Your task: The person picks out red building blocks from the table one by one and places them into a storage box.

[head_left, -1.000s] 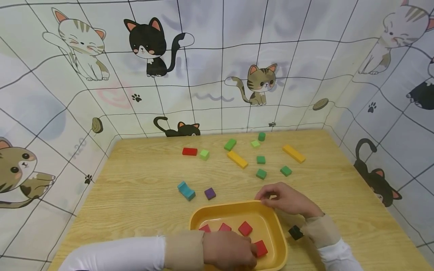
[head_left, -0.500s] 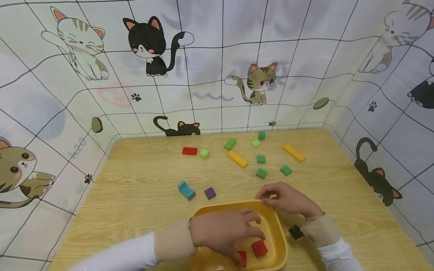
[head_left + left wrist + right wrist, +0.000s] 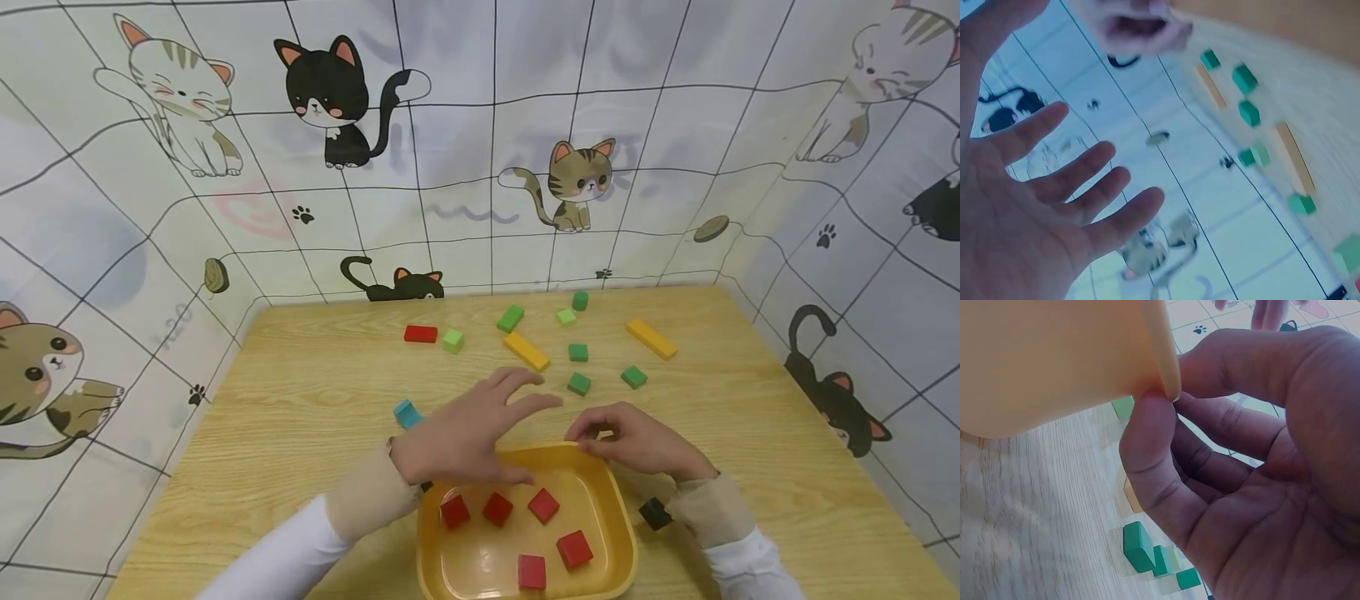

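A yellow plastic tray [image 3: 480, 560] with several red cubes [image 3: 543, 505] in it stands at the near edge of the table. My right hand [image 3: 637, 442] pinches its far right corner; in the right wrist view, the thumb and finger meet on the tray rim [image 3: 1163, 350]. Raised over the tray's far left side, my left hand [image 3: 467, 435] holds nothing, its fingers spread apart, as the left wrist view of the hand [image 3: 1041, 200] also shows. It partly covers a blue curved block [image 3: 407, 414].
Green blocks [image 3: 578, 383], yellow bars [image 3: 527, 351] and a red block [image 3: 421, 334] lie scattered toward the back of the wooden table [image 3: 315, 383]. A black cube [image 3: 655, 514] sits right of the tray, beside the right wrist. A cat-patterned sheet [image 3: 465, 233] rises behind.
My left hand has come up out of the tray, away from a red cube at its near side, and moved forward and left with fingers spreading. My right hand stays on the rim.
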`<move>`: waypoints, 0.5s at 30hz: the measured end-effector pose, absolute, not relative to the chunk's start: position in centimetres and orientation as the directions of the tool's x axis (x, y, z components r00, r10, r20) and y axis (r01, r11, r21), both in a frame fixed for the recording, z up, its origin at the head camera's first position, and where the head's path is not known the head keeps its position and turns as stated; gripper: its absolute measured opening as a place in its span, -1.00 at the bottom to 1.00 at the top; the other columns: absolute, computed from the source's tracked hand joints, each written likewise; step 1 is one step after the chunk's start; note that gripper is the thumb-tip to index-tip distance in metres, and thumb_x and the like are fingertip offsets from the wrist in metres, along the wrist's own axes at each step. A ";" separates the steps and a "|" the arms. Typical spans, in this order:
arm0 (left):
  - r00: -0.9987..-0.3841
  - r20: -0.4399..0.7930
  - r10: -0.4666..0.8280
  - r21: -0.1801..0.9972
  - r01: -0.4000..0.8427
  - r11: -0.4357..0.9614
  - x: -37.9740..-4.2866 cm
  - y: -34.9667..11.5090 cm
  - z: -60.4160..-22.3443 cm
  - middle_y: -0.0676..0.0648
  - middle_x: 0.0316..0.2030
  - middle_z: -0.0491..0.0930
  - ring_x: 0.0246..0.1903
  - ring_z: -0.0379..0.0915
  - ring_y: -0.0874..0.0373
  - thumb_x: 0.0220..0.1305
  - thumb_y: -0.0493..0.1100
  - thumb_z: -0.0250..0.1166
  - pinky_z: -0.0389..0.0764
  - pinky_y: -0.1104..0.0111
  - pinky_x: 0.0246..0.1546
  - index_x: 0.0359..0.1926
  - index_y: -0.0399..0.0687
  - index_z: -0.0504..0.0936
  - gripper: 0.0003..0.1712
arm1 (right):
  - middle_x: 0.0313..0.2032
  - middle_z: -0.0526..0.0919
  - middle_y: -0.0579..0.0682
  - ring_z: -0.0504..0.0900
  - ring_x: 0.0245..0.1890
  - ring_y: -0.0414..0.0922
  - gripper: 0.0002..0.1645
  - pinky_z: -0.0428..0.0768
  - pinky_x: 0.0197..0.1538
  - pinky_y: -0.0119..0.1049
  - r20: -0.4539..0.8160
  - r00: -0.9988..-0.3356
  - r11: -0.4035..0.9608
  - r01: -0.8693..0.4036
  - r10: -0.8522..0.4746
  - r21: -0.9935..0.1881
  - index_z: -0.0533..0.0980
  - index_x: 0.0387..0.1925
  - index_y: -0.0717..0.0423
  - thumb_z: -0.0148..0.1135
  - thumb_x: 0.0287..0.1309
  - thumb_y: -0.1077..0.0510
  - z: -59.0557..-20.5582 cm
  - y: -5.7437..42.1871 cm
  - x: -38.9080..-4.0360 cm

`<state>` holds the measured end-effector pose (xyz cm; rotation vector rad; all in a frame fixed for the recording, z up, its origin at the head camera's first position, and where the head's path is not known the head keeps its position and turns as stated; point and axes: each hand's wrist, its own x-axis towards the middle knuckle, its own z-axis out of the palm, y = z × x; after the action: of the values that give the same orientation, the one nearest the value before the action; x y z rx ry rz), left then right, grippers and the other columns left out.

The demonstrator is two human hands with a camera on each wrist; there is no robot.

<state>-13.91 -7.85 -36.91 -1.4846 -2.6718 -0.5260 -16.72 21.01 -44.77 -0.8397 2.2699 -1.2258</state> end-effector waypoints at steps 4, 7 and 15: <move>-0.588 0.262 0.766 0.293 0.804 0.517 -15.6 -8.8 -37.0 -0.08 0.37 0.18 0.32 0.12 0.05 0.02 0.25 0.46 0.37 0.23 0.24 0.45 0.08 0.28 0.01 | -0.14 0.69 -0.02 0.55 -0.16 -0.10 -0.79 0.59 -0.13 -0.26 -0.083 -0.726 0.422 -0.298 -0.682 -0.856 0.65 -0.09 0.08 0.20 0.35 0.11 -44.9 21.1 -16.8; -0.632 0.284 0.721 0.310 0.772 0.555 -16.9 -9.7 -37.2 -0.09 0.36 0.20 0.32 0.11 0.07 0.03 0.20 0.47 0.38 0.25 0.23 0.43 0.06 0.31 -0.03 | -0.14 0.69 -0.02 0.54 -0.18 -0.11 -0.78 0.59 -0.16 -0.28 -0.087 -0.729 0.422 -0.290 -0.679 -0.859 0.65 -0.08 0.09 0.20 0.35 0.11 -44.9 21.0 -16.7; -0.768 0.256 0.587 0.365 0.639 0.677 -20.5 -12.5 -38.5 -0.14 0.38 0.19 0.29 0.16 0.04 0.03 0.21 0.47 0.49 0.20 0.13 0.45 0.07 0.31 -0.01 | -0.14 0.68 -0.03 0.54 -0.17 -0.11 -0.78 0.59 -0.13 -0.29 -0.105 -0.740 0.447 -0.281 -0.665 -0.849 0.65 -0.08 0.08 0.21 0.34 0.09 -44.9 21.1 -16.7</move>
<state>-20.50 -12.48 -38.48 -1.0168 -2.7683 -0.6705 -16.65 21.08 -44.95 -0.7963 2.2770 -1.2190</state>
